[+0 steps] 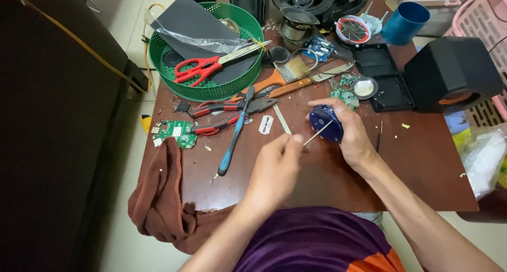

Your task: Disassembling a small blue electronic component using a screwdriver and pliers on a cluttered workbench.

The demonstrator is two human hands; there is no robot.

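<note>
Holding a small round dark blue plastic part (pixel 326 122) just above the brown wooden table (pixel 422 161), the right hand (pixel 346 132) is closing its fingers tight around it near the table's middle. The left hand (pixel 277 164) is pinching a thin pale stick (pixel 318 133) between its fingertips and is poking the tip into the blue part's face, so this looks like the picking or cleaning step. Lying close by are a blue-handled screwdriver (pixel 235 137) and red-handled pliers (pixel 227 107), and the next poke is probably needing a steady, gentle push.
</note>
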